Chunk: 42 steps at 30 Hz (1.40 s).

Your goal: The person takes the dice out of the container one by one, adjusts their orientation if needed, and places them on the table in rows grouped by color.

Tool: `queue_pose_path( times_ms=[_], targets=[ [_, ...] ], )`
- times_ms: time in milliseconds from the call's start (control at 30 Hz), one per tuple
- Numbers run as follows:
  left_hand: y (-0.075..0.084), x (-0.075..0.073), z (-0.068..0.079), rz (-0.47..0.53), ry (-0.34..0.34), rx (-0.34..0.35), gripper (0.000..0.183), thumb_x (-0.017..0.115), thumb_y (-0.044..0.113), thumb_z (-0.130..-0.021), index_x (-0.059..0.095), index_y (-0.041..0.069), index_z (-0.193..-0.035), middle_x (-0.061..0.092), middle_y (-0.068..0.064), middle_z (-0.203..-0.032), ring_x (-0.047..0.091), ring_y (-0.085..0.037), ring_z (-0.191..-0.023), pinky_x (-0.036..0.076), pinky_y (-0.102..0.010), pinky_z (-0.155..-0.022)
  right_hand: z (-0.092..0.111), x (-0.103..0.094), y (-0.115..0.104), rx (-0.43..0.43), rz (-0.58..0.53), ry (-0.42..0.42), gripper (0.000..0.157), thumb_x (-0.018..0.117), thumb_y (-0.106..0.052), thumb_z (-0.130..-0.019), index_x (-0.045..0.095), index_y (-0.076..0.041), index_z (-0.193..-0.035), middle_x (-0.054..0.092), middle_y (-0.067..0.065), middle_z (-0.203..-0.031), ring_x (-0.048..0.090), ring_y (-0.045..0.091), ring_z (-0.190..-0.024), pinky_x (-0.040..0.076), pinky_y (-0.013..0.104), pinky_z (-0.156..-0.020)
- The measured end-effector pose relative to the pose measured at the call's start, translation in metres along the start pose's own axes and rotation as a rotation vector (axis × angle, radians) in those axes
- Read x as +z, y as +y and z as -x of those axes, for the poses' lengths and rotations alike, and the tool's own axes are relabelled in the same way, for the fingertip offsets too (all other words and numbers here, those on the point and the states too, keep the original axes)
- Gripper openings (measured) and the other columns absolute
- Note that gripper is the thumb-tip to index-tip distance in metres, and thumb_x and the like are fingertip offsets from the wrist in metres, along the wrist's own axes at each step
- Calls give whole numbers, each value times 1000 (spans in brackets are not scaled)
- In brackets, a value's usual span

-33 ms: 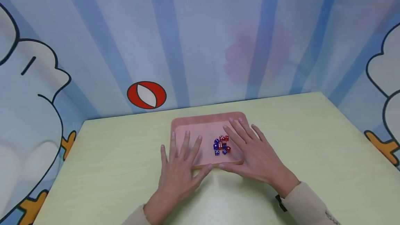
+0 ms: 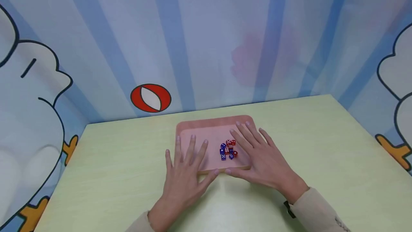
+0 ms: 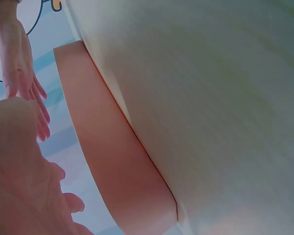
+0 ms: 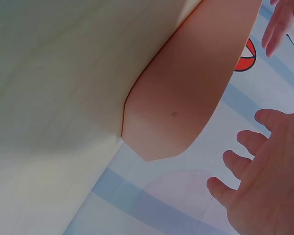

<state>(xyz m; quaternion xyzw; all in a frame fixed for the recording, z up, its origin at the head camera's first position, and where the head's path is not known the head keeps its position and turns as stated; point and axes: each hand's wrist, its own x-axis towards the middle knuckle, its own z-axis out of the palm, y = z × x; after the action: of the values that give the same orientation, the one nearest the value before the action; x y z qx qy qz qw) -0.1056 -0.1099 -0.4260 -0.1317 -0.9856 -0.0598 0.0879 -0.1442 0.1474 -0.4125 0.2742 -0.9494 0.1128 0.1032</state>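
Observation:
A shallow pink tray (image 2: 209, 121) lies on the table, and small red and blue dice (image 2: 226, 150) sit bunched in its right half. Over the tray's front left spreads my left hand (image 2: 183, 182), palm down, fingers straight and apart. My right hand (image 2: 265, 162) is spread likewise over the right side, its fingers near the dice. The two thumbs point at each other by the front rim. Both wrist views show the tray's outer wall (image 3: 108, 142) with the hands raised above the table, gripping nothing. The dice are hidden in the wrist views.
The pale yellow-green table (image 2: 128, 153) extends around the tray on all sides. Behind it and at both sides stand blue striped printed panels (image 2: 212, 46), with a red and white ball drawn (image 2: 150, 98) on the back one.

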Motion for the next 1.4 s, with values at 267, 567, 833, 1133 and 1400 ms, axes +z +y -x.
queue_pose_path(
  times_ms=[267, 567, 833, 1133, 1400],
  targets=[
    [-1, -1, 1, 23, -13, -9, 87, 51, 76, -96, 30, 33, -169, 20, -8, -178, 1, -48, -163, 17, -78, -119, -2, 3, 0, -3, -13, 7, 103, 58, -79, -91, 25, -22, -171, 16, 5, -179, 13, 28, -165, 12, 60, -129],
    [-2, -3, 5, 63, -60, -1, 85, 50, 76, -97, 33, 32, -168, 22, -10, -177, 1, -48, -163, 15, -77, -120, -5, 5, 1, -3, -61, 40, 70, 66, -49, -102, 49, -14, -160, 33, 12, -173, 24, 34, -162, 14, 58, -129],
    [-12, -7, 28, 94, -166, 8, 83, 46, 78, -98, 36, 32, -167, 25, -11, -176, 6, -49, -162, 12, -74, -123, -7, 5, 1, -8, -132, 104, 48, 83, -28, -93, 70, -14, -137, 51, 15, -160, 40, 37, -153, 24, 62, -124],
    [-28, -12, 41, 143, -250, 90, 79, 47, 75, -100, 36, 34, -166, 24, -7, -177, 5, -47, -163, 10, -70, -126, -16, 6, -1, 28, -150, 75, 45, 88, -26, -89, 74, -11, -129, 53, 16, -157, 42, 37, -151, 23, 63, -124],
    [-37, -17, 47, 164, -307, 124, 76, 45, 72, -103, 34, 33, -168, 20, -6, -178, 7, -46, -163, 9, -68, -127, -30, 11, -1, 11, -159, 44, 35, 88, -22, -88, 77, -10, -119, 58, 16, -153, 46, 36, -148, 24, 62, -124]
  ],
)
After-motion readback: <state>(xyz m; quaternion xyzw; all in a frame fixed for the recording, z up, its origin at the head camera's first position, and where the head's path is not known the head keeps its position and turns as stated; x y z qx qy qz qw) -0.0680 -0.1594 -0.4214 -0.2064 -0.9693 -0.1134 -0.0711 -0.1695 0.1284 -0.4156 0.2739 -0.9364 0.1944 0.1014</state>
